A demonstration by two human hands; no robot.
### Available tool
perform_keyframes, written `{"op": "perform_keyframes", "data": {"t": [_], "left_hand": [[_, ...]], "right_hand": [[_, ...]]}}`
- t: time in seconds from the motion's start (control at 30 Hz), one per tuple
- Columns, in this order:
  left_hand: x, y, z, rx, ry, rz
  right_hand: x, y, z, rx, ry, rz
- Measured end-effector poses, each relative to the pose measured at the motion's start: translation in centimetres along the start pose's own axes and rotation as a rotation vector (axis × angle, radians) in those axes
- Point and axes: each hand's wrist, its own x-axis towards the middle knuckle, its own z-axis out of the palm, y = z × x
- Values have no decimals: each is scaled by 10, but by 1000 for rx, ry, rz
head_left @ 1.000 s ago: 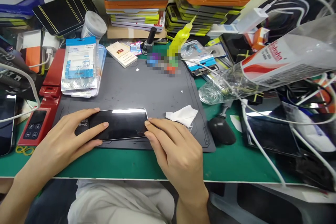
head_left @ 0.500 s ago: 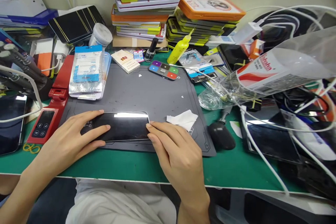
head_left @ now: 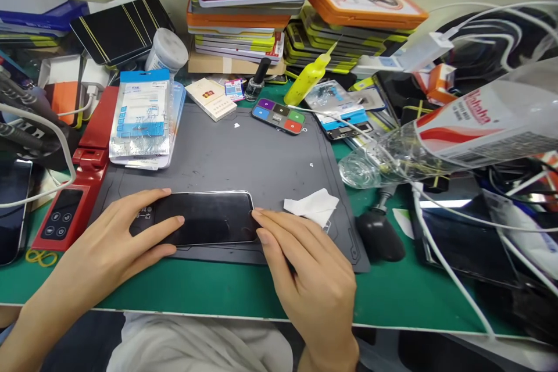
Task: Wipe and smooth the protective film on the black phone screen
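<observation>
A smartphone (head_left: 213, 218) with a dark screen and a pale rim lies lengthwise on the grey work mat (head_left: 209, 157). My left hand (head_left: 126, 226) holds its left end, with one finger along the far edge, one resting on the glass and another at the near edge. At the right end, my right hand (head_left: 309, 267) has its thumb and fingertips closed on the short edge. Whether anything small sits between those fingertips is hidden. Just beyond my right hand lies a crumpled white wipe (head_left: 313, 206).
Behind the mat rise stacked boxes (head_left: 248, 23), a yellow-green bottle (head_left: 307, 78) and a small multicoloured panel (head_left: 278, 116). A red device (head_left: 65, 215) stands left. On the right are a black air blower (head_left: 380, 232), a plastic bottle (head_left: 462, 128) and white cables (head_left: 449, 279).
The camera view has shifted slightly. The bright reflection along the phone's far edge is gone from the screen. Both hands keep nearly the same hold on the phone.
</observation>
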Motion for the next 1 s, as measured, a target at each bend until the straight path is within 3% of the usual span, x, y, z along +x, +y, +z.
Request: {"op": "perform_keyframes", "data": {"t": [0.53,0.83,1.0], "left_hand": [[-1,-2,0,3,-27,6],[6,-1,-2,-118,-24,-38],[6,0,-3,-130,-44,-49]], "right_hand": [[4,1,0,-17,-22,16],[5,1,0,-17,-28,15],[3,4,-1,-52,-104,31]]}}
